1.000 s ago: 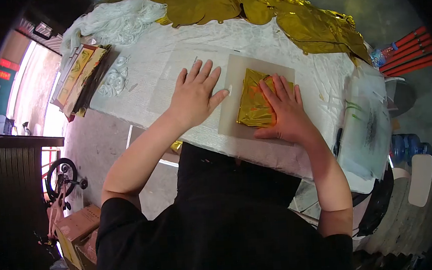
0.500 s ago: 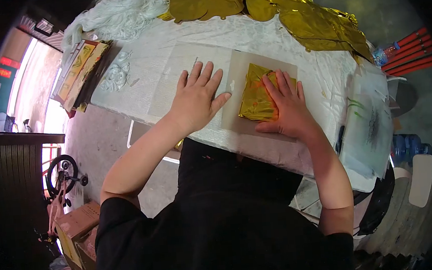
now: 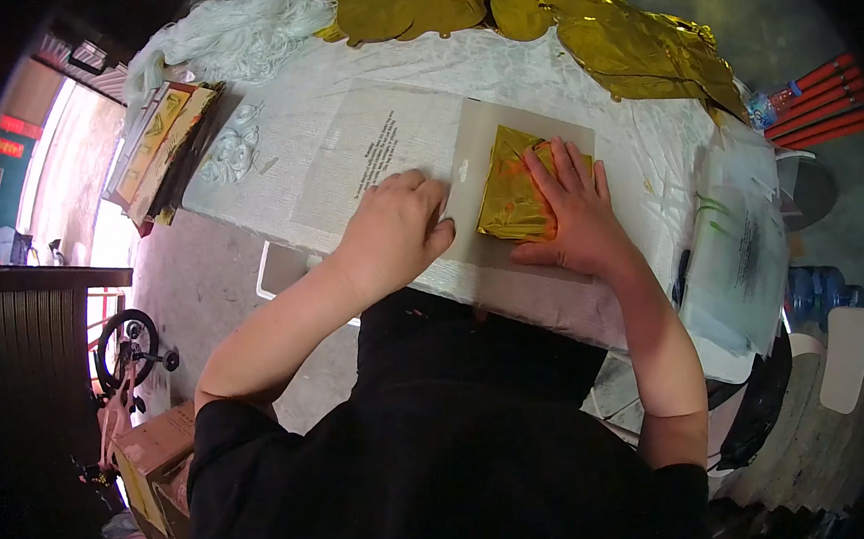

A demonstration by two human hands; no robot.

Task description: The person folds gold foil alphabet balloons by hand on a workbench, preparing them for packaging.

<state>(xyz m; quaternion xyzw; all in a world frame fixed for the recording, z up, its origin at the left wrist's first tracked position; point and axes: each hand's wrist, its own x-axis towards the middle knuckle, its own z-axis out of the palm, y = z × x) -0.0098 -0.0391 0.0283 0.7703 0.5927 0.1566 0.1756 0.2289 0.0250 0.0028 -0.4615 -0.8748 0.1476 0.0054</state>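
The right hand [image 3: 571, 218] is lying open and flat, fingers spread, pressing down on a folded gold foil piece [image 3: 510, 196] that is sitting on a grey card [image 3: 478, 136]. The left hand [image 3: 396, 230] is resting just beside it with fingers curled under, touching the card's left edge and the clear printed sheet [image 3: 374, 153] lying beyond it. Everything is lying on the white-covered worktop [image 3: 282, 130]. Farther from the hands, gold foil shapes [image 3: 627, 46] are piling along the far edge, and a stack of packets [image 3: 158, 148] is sitting out past the left hand.
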